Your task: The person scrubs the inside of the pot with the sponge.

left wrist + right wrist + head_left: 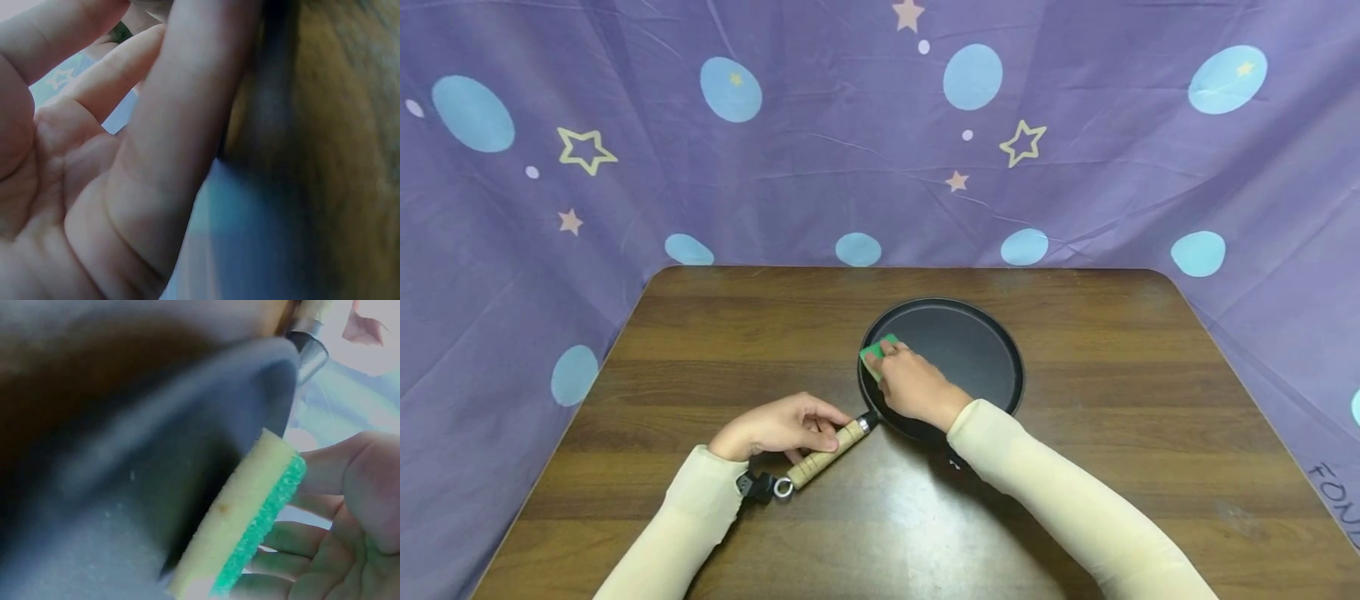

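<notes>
A round black frying pan [958, 354] with a low rim lies on the wooden table. Its light wooden handle [811, 468] points toward the near left and ends in a metal ring. My left hand [778, 429] grips this handle between thumb and fingers; the left wrist view shows mostly palm and fingers, close and blurred. My right hand [917, 387] holds a sponge [874, 354] at the left part of the pan, near the rim. In the right wrist view the sponge [234, 519] has a pale yellow layer facing the pan and a green layer on the fingers' side.
The brown wooden tabletop [737, 333] spreads around the pan, with rounded far corners. A purple curtain [820, 183] with stars and blue ovals hangs behind the table and at both sides. Black straps with small devices [756, 486] sit at the wrists.
</notes>
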Available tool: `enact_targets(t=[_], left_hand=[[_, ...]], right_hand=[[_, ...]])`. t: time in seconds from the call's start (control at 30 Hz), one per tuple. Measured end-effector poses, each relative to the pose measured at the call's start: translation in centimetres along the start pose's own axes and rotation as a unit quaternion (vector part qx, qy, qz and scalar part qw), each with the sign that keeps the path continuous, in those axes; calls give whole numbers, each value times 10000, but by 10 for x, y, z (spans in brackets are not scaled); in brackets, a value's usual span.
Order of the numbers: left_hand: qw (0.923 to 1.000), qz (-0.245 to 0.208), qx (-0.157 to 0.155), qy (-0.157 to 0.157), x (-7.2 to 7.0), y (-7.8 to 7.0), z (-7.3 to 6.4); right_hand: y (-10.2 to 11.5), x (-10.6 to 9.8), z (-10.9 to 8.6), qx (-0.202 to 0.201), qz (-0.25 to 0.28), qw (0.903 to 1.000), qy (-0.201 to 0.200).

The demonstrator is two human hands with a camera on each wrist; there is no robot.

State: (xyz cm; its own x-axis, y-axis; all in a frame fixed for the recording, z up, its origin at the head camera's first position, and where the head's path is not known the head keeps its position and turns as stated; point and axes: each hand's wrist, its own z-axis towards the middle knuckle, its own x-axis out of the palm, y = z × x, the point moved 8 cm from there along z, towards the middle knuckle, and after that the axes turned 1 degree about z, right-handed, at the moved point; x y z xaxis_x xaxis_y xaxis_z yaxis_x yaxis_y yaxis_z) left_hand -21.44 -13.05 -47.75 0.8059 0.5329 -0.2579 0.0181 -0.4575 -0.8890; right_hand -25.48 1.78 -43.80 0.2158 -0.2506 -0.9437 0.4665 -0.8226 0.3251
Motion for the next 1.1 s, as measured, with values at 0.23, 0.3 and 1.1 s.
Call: enact_targets(t=[0.23, 0.3, 1.1], left_hand=[[10000, 45, -37, -38, -2, 1, 0], [10000, 58, -46, -52, -3, 1, 0], [9999, 18, -113, -117, -1, 3, 1]], right_hand=[[-9, -3, 9, 109, -29, 9999, 120], [-11, -6, 11, 58, 6, 9999, 143], [-62, -22, 25, 329, 116, 9991, 245]])
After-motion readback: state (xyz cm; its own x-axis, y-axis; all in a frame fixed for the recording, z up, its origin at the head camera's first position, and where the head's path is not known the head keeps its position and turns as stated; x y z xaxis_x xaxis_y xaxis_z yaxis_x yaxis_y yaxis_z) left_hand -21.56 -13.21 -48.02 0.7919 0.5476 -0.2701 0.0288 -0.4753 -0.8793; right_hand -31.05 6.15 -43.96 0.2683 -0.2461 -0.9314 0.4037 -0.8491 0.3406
